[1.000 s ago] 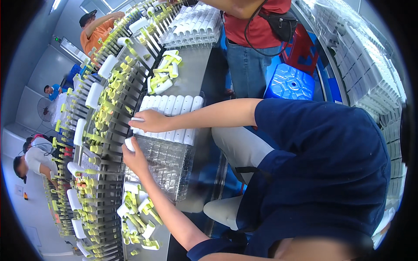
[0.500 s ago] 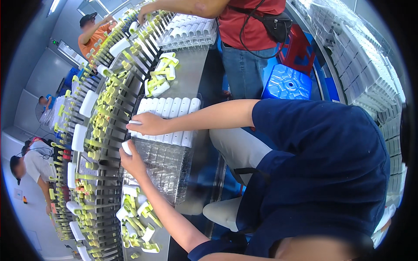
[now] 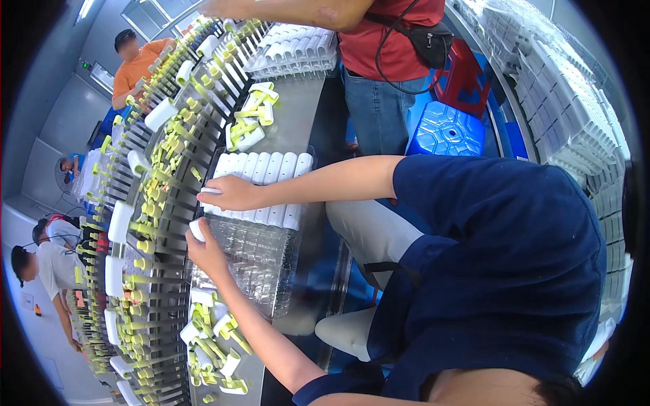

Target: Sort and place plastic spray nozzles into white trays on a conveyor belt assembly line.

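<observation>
My right hand [image 3: 233,193], the upper one, has its fingers closed round a small white plastic piece [image 3: 210,191]. Below it, my left hand [image 3: 206,252] grips another white piece [image 3: 197,230] near the thumb. Both hands are over the left edge of a clear plastic tray [image 3: 254,260], beside the rack. A row of long white rounded plastic covers [image 3: 271,169] lies in the tray's upper part, partly hidden by my right forearm. The undersides of both held pieces are hidden by my fingers.
A curved conveyor rack with dark slats [image 3: 183,176] carries yellow-green parts and white pieces along the left. Loose yellow-green and white parts [image 3: 217,345] lie on the bench below the tray, more above. A co-worker in red [image 3: 379,54] stands beyond, near a blue stool [image 3: 447,128].
The white pieces and yellow-green parts on the rack have shifted down the picture. The red-shirted co-worker's arm and the orange-shirted person have moved. My hands stay nearly still.
</observation>
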`<state>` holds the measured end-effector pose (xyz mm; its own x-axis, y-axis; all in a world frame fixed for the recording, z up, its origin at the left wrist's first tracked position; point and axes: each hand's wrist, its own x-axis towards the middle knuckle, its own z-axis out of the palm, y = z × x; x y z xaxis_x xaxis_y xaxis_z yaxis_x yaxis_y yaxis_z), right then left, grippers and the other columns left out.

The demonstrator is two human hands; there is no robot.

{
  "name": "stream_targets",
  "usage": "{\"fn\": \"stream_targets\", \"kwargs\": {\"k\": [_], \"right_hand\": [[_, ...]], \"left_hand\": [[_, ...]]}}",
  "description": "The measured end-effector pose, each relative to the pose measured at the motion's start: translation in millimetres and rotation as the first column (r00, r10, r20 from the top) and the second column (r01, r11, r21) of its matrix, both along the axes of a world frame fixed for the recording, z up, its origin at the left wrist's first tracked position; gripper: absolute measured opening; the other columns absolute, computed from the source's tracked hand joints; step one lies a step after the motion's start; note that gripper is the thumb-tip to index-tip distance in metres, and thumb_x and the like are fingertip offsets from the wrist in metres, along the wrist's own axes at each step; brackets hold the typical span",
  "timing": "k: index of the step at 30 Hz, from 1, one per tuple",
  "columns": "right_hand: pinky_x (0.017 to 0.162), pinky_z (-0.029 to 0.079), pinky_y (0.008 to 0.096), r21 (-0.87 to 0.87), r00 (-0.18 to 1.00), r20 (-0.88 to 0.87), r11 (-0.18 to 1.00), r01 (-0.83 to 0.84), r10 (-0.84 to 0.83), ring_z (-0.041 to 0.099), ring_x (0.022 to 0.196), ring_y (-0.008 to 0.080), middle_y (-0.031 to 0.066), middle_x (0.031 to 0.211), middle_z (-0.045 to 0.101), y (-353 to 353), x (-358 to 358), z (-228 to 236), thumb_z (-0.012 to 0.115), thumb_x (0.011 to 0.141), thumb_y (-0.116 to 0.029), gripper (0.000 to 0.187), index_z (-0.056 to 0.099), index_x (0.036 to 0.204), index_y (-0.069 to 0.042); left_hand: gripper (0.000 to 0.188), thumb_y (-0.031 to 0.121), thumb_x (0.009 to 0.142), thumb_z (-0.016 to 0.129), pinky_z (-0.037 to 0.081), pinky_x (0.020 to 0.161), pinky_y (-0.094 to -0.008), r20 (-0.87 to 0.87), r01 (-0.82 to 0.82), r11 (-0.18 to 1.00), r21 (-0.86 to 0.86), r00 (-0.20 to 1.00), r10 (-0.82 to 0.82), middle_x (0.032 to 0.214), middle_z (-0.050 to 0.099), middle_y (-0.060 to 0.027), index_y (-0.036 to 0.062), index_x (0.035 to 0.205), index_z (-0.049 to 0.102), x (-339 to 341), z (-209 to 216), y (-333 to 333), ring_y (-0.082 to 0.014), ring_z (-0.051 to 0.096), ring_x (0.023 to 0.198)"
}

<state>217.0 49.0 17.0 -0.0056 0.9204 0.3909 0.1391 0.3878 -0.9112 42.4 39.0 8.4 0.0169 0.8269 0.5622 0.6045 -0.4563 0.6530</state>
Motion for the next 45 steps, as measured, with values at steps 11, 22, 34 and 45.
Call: {"fn": "stream_targets", "kwargs": {"k": [11,22,34,45], "right_hand": [[0.065,0.049,0.0356,-0.021,1.0,0.016,1.0,0.009,-0.009,0.065,0.065,0.0239,0.0126,0.065,0.064,-2.9,-2.5,2.8,0.057,0.089,-0.051,0.052,0.064,0.083,0.0],[0.064,0.049,0.0361,-0.005,0.999,0.026,0.999,0.032,-0.032,0.065,0.064,0.0237,0.0118,0.063,0.064,1.3,0.1,-0.9,0.056,0.089,-0.052,0.053,0.064,0.082,0.0],[0.067,0.048,0.0378,0.008,0.997,0.045,0.998,0.057,-0.058,0.065,0.068,0.0276,0.0147,0.066,0.064,0.4,-0.1,0.6,0.056,0.088,-0.053,0.054,0.064,0.082,0.0],[0.07,0.049,0.0395,-0.006,0.997,0.066,0.999,0.043,-0.042,0.065,0.075,0.0323,0.0191,0.073,0.065,-1.7,2.0,3.4,0.055,0.088,-0.054,0.056,0.063,0.081,0.001]], "left_hand": [[0.045,0.042,0.092,0.061,0.048,0.068,-0.0393,-0.02,-0.032,0.999,-0.04,0.999,0.032,0.08,0.067,-0.0179,-0.0026,0.092,0.062,-4.0,-0.4,0.0,-0.0295,0.063,0.07],[0.045,0.043,0.092,0.061,0.047,0.067,-0.0394,-0.004,-0.017,0.999,-0.048,1.0,0.017,0.078,0.066,-0.0174,-0.0024,0.09,0.061,-0.2,-0.7,1.1,-0.0277,0.061,0.068],[0.042,0.04,0.092,0.061,0.048,0.067,-0.0383,0.009,-0.022,0.998,-0.065,1.0,0.023,0.079,0.066,-0.0167,-0.002,0.091,0.062,-0.7,0.0,1.8,-0.0251,0.06,0.068],[0.043,0.042,0.092,0.061,0.048,0.068,-0.038,-0.002,-0.024,0.999,-0.044,1.0,0.024,0.079,0.066,-0.0169,-0.0019,0.089,0.061,-0.4,-0.1,2.0,-0.0263,0.062,0.07]]}}
